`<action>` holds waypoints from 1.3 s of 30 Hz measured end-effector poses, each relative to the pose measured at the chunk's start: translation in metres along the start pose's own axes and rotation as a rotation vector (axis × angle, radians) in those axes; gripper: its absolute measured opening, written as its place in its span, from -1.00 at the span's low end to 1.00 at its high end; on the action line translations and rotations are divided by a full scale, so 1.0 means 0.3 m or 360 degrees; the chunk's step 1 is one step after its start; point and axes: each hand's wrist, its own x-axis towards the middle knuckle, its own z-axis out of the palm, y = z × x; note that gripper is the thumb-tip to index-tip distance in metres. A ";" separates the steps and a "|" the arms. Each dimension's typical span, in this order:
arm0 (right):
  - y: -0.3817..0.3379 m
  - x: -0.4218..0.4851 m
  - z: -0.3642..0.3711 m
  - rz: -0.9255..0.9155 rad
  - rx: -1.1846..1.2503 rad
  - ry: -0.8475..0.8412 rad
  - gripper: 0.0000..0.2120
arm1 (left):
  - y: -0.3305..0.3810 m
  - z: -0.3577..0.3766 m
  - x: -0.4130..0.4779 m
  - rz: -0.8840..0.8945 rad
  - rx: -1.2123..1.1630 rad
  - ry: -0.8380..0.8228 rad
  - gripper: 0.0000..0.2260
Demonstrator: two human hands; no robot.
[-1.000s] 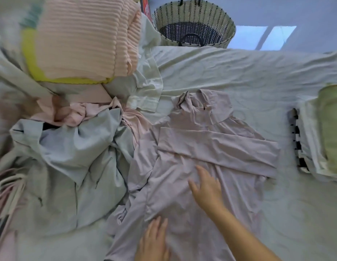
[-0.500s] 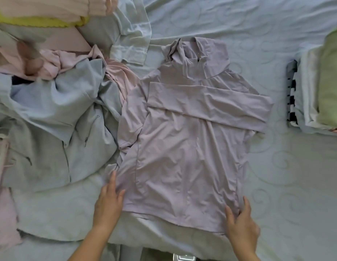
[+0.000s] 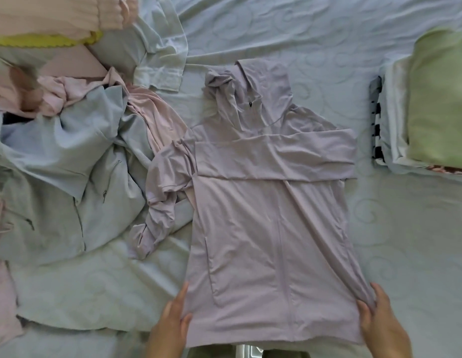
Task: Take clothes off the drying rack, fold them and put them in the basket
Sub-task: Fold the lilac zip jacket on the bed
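Folding is lying partway done. A mauve hooded jacket (image 3: pixel 271 223) is lying flat on the pale bedsheet (image 3: pixel 328 34) in the centre, hood at the far end, hem at the near edge. One sleeve is lying folded across the chest; the other sleeve (image 3: pixel 160 202) is trailing crumpled off the left side and is still waiting to be folded in. The body fold has not yet been made.

To the left, a heap of unfolded clothes (image 3: pixel 69 164) is waiting, a pale blue zip jacket uppermost, with pink items behind it. At the right, a small stack of folded items (image 3: pixel 426 99), green on top, is sitting on the bed. Neither basket nor drying rack is showing in this view, so nothing can be confirmed as delivered. Judged overall, the greater part of the task is remaining.

The left hand (image 3: pixel 170 324) is gripping the near-left hem corner, thumb on top of the cloth, fingers beneath or alongside. The right hand (image 3: pixel 382 324) is pinching the near-right hem corner, where the fabric is bunching between thumb and fingers. Both are closed on cloth, pulling the hem taut.
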 end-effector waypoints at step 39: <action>-1.403 -0.201 0.262 -0.1452 0.0128 0.0171 -0.34 | 0.081 -1.265 0.459 0.0401 -0.0952 0.1905 -0.72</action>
